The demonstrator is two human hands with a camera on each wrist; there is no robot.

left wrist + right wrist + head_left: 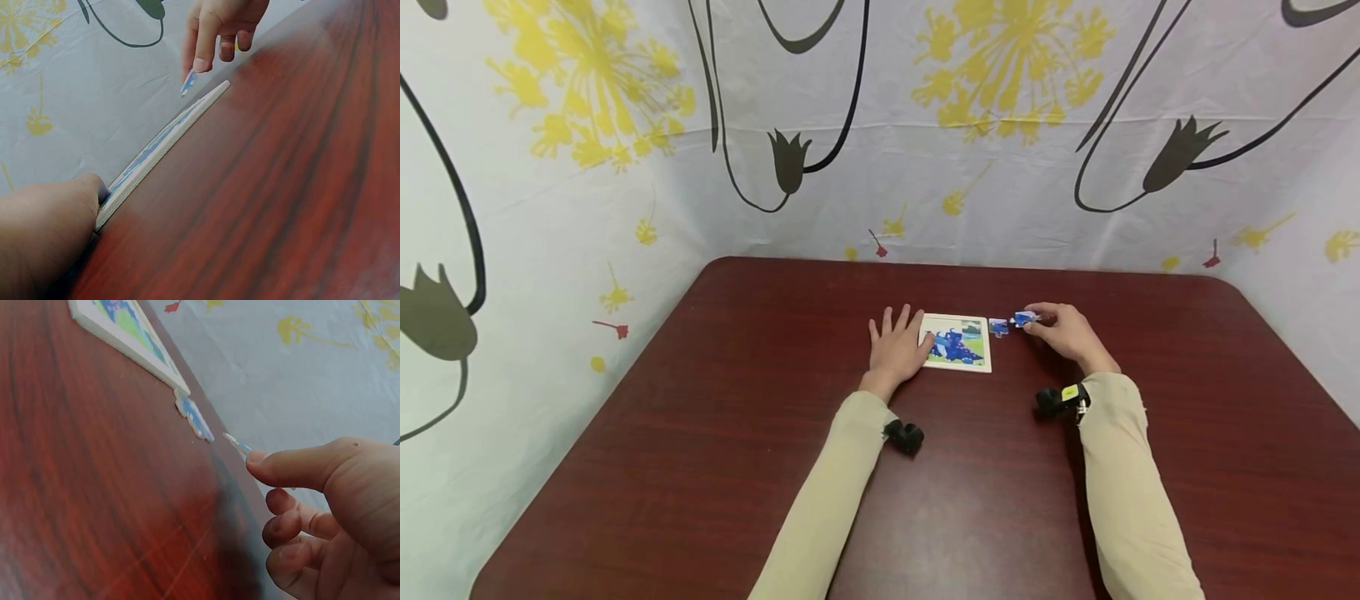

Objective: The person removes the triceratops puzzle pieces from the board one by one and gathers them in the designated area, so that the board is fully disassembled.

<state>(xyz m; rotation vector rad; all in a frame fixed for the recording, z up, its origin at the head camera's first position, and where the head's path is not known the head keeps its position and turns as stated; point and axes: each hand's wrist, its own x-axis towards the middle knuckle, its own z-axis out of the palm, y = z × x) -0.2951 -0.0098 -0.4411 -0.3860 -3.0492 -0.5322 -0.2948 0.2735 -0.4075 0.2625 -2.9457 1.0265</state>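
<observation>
A jigsaw puzzle in a pale frame (953, 367) lies on the table, showing a blue figure over green. My left hand (897, 350) rests at its left edge with fingers spread and the thumb over the frame's side. Just right of the frame a loose puzzle piece (997, 327) lies flat, its end close by the frame's corner in the right wrist view. My right hand (1070, 335) pinches another puzzle piece (1024, 318) between thumb and forefinger, held tilted above the table. In the right wrist view the other fingers (284, 528) curl loosely below.
The dark red wooden table (737, 358) reaches to a patterned cloth (880, 167) hanging behind it. A small black camera (904, 437) is strapped at the left wrist and another camera (1052, 402) at the right.
</observation>
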